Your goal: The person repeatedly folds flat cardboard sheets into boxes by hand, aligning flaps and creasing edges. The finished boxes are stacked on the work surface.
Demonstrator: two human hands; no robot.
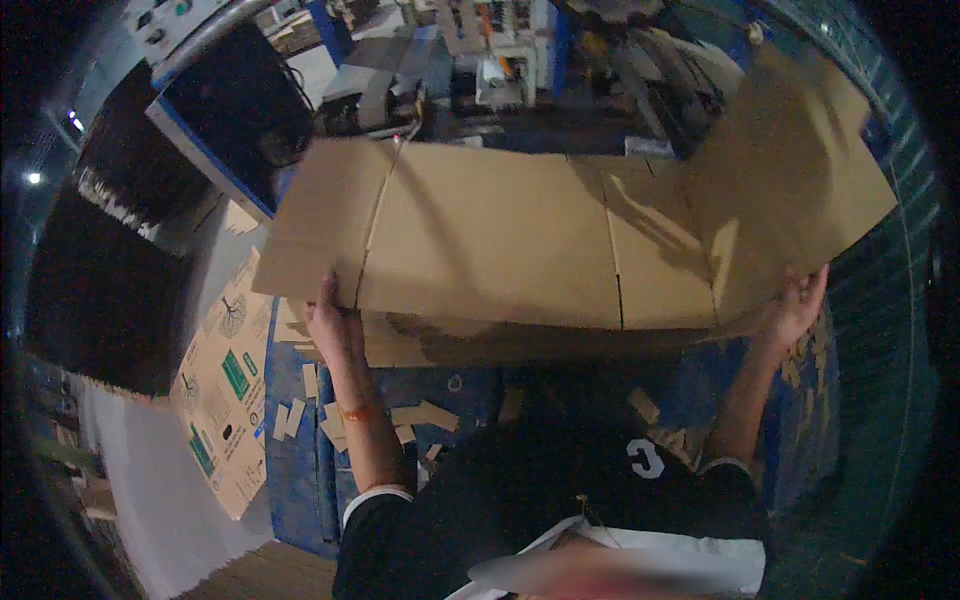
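A wide, flat sheet of brown corrugated cardboard (490, 235) spans the space in front of me, with slots and crease lines dividing it into panels. Its right-hand panel is folded upward and casts shadows over the middle. My left hand (337, 318) grips the near edge at the left, closed around it with the thumb side on top. At the right, my right hand (800, 303) is closed on the near edge below the raised panel. More cardboard (430, 342) shows just beneath the sheet's near edge, mostly hidden by it.
Small cardboard scraps (425, 415) lie scattered on a blue surface (295, 480) below. To the left, printed cardboard (225, 375) with green marks rests beside a pale stack. A dark blue-edged panel (225, 125) and machinery (500, 75) stand at the back.
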